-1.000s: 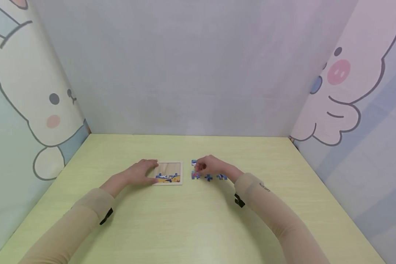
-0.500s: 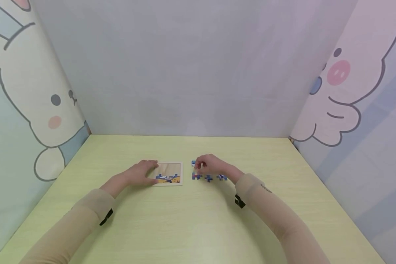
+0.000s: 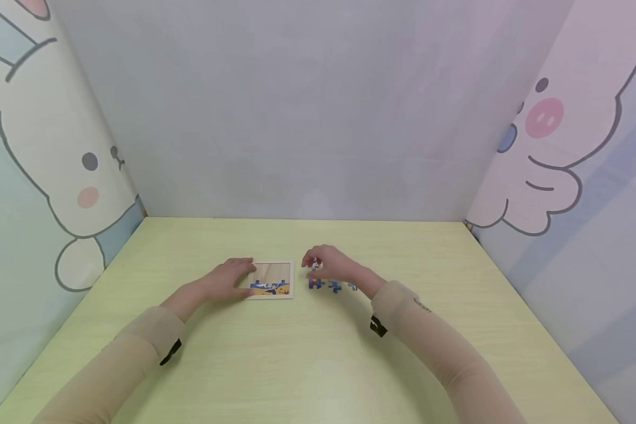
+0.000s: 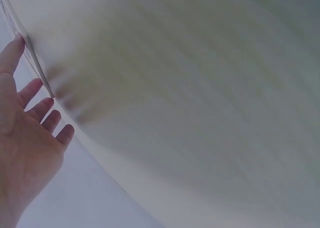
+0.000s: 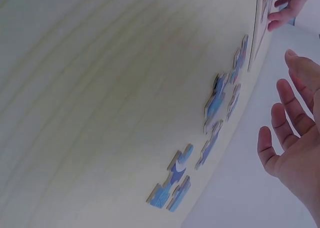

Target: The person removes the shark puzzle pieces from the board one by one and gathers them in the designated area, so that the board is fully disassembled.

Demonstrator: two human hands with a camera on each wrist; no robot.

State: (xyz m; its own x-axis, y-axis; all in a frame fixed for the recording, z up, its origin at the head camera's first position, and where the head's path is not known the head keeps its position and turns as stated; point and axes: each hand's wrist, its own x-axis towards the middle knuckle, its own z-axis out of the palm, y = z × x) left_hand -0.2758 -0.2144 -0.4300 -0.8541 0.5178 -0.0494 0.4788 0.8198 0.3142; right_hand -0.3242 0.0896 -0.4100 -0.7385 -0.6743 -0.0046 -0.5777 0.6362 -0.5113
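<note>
A small wooden puzzle tray (image 3: pixel 291 280) lies at the table's centre, with seaside pieces along its near side and bare wood above. My left hand (image 3: pixel 219 278) rests at its left edge, thumb near the front corner and fingertips near the back. In the left wrist view those fingers (image 4: pixel 49 122) are spread along the tray's side. Right of the tray my right hand (image 3: pixel 335 265) hovers over loose puzzle pieces (image 3: pixel 335 287). A white-and-blue piece (image 3: pixel 315 265) shows through the gap between its thumb and fingers. The right wrist view has this hand (image 5: pixel 300 153) relaxed, with no piece visible in it.
More blue jigsaw pieces (image 5: pixel 172 178) lie scattered flat in the right wrist view. The pale yellow table (image 3: pixel 318 353) ends at a grey-white backdrop (image 3: pixel 297 147). Cartoon-printed side panels (image 3: pixel 551 165) stand to the left and right.
My right hand has shifted slightly left toward the tray, its thumb and fingers now wider apart. The left hand stays at the tray's edge.
</note>
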